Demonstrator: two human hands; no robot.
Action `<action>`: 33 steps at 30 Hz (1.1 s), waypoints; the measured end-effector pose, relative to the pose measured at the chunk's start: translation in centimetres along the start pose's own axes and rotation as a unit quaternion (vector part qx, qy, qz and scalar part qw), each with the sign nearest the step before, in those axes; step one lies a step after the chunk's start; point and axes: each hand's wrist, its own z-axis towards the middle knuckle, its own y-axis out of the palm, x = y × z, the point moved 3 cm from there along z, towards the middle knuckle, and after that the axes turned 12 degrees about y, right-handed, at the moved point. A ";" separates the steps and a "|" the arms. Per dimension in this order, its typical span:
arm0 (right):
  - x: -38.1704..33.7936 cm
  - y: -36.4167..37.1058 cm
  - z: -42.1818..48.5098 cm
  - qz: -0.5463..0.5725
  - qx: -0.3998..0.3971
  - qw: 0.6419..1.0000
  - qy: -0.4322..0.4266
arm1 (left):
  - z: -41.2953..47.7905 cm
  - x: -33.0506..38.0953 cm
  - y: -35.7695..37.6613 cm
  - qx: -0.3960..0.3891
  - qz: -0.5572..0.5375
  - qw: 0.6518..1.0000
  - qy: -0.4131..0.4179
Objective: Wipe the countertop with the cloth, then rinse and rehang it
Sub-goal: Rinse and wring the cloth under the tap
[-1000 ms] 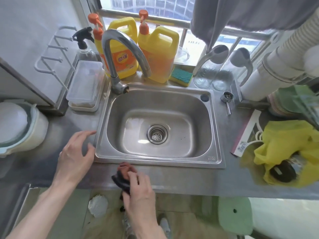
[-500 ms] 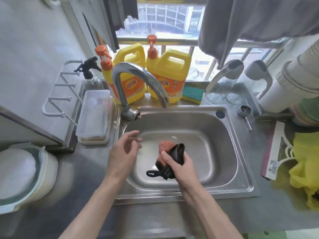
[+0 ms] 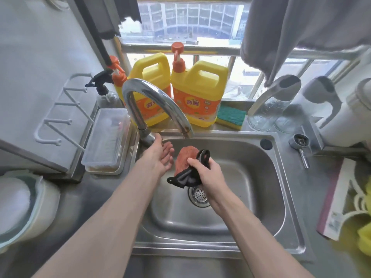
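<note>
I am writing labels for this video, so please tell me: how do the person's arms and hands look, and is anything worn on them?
Both forearms are bare up to the frame's edge; no sleeves show. The left hand and the right hand wear no gloves. I see no rings, watch, bracelet or markings on either wrist.

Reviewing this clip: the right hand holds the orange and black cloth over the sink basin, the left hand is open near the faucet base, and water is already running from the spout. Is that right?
Not quite. In the head view no water comes from the faucet spout; the sink looks dry. The rest holds: the right hand grips the cloth over the basin, and the left hand is open by the faucet base.
</note>
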 end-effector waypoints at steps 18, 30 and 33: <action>-1.0 -1.8 -0.1 -0.024 -0.005 1.000 0.002 | 1.1 -1.5 -0.4 0.088 0.022 0.987 0.131; -0.9 -1.6 0.5 -0.010 0.001 1.000 0.009 | 0.6 -2.4 1.7 0.173 -0.036 0.966 0.189; -1.0 -1.4 0.5 0.001 -0.003 1.000 0.011 | 0.5 -2.3 2.1 0.185 -0.073 0.965 0.173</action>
